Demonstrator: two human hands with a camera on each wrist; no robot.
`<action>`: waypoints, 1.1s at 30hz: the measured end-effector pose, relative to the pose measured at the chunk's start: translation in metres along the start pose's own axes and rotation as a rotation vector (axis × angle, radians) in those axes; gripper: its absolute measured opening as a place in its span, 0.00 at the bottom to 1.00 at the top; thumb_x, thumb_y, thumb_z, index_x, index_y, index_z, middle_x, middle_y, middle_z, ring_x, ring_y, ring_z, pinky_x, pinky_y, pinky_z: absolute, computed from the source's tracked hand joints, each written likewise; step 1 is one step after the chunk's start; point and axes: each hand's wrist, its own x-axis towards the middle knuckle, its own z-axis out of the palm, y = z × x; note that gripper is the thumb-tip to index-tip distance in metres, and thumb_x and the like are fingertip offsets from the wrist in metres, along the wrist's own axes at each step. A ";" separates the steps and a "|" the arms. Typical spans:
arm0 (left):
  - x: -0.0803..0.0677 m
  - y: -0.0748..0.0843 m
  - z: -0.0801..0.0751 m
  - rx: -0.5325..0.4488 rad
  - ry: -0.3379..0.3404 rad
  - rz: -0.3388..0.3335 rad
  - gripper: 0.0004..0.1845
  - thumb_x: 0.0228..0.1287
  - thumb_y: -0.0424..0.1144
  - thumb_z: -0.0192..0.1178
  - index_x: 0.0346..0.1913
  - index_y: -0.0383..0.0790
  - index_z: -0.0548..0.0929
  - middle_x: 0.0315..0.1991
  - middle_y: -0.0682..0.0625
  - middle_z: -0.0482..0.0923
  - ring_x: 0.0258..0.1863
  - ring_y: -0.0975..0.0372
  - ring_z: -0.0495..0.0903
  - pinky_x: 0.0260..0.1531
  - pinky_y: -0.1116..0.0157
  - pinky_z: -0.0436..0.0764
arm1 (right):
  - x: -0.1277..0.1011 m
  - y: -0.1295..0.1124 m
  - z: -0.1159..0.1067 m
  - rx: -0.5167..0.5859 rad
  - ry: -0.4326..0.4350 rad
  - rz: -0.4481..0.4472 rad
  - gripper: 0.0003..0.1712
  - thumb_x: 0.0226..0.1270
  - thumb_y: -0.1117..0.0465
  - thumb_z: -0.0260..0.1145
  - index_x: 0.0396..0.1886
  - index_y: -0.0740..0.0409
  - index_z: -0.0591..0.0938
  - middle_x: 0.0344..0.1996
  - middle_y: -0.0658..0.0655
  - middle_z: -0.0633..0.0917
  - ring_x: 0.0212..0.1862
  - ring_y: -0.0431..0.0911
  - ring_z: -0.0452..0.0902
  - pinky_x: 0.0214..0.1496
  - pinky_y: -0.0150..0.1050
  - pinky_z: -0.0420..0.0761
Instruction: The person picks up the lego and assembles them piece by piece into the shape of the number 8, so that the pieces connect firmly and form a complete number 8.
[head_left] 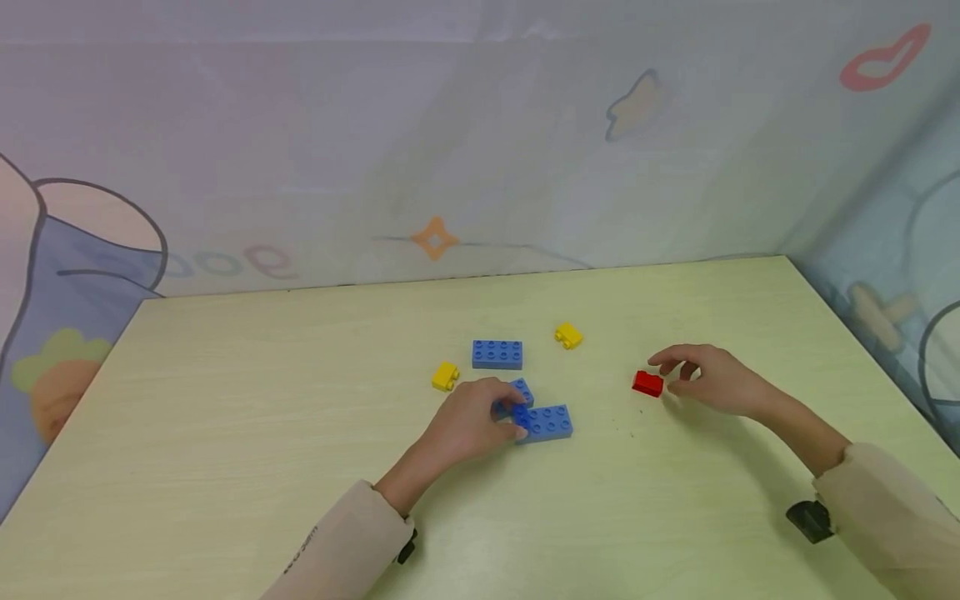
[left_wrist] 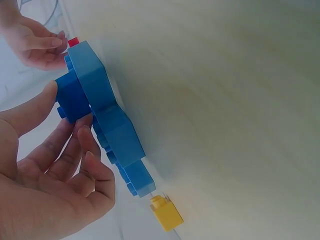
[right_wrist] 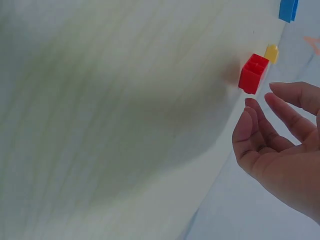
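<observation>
Between thumb and fingers my left hand (head_left: 467, 418) pinches a small dark blue toy brick (left_wrist: 75, 97). That brick sits over two lighter blue bricks, a long front one (head_left: 553, 422) and one behind it (head_left: 522, 388), partly hidden by the fingers. In the left wrist view it bridges their studded sides. My right hand (head_left: 712, 379) is held beside a red brick (head_left: 647, 383), fingers loosely bent and nothing between them. The red brick lies on its side, its hollow underside showing in the right wrist view.
Another long blue brick (head_left: 497, 356) lies farther back on the pale wooden table (head_left: 262, 433). One yellow brick (head_left: 446, 376) is left of it, a second yellow brick (head_left: 568, 336) to its right. A printed cloth (head_left: 315, 150) hangs behind the table.
</observation>
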 end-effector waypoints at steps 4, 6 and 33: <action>0.000 0.000 0.000 -0.002 -0.001 0.000 0.15 0.53 0.36 0.66 0.46 0.38 0.82 0.46 0.49 0.79 0.45 0.59 0.76 0.46 0.61 0.73 | -0.001 0.003 0.003 0.038 -0.027 -0.008 0.18 0.57 0.73 0.60 0.49 0.70 0.76 0.35 0.56 0.80 0.35 0.47 0.72 0.32 0.33 0.73; 0.000 0.000 -0.001 -0.004 -0.001 0.000 0.15 0.54 0.36 0.66 0.46 0.38 0.82 0.46 0.48 0.79 0.45 0.58 0.75 0.46 0.61 0.73 | -0.001 0.003 0.004 0.064 -0.042 -0.025 0.17 0.57 0.73 0.60 0.48 0.69 0.76 0.35 0.55 0.79 0.35 0.46 0.72 0.32 0.33 0.73; 0.000 0.000 0.000 0.004 -0.008 -0.013 0.16 0.54 0.37 0.66 0.46 0.38 0.82 0.46 0.49 0.79 0.44 0.59 0.75 0.46 0.61 0.73 | 0.007 -0.001 0.022 0.067 0.045 -0.017 0.20 0.50 0.64 0.71 0.44 0.66 0.78 0.35 0.55 0.77 0.36 0.47 0.70 0.32 0.33 0.72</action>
